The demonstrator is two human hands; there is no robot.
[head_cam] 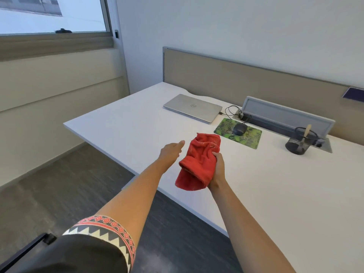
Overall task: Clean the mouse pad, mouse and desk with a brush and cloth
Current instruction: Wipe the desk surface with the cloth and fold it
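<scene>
My right hand (pixel 218 170) grips a crumpled red cloth (pixel 198 164) and holds it above the white desk (pixel 126 123), near its front edge. Just left of the cloth, my left hand (pixel 171 150) is stretched out with fingers apart and nothing in it. Farther back lies a green patterned mouse pad (pixel 250 137) with a dark mouse (pixel 239 128) resting on its rear part. A pale brush handle (pixel 307 129) sticks up from a black mesh cup (pixel 298 141) at the right.
A closed silver laptop (pixel 193 107) lies at the back of the desk, its cable (pixel 231 111) running to an open cable tray (pixel 285 117). A beige partition (pixel 236 79) stands behind. Dark floor (pixel 69 184) lies left of the desk edge.
</scene>
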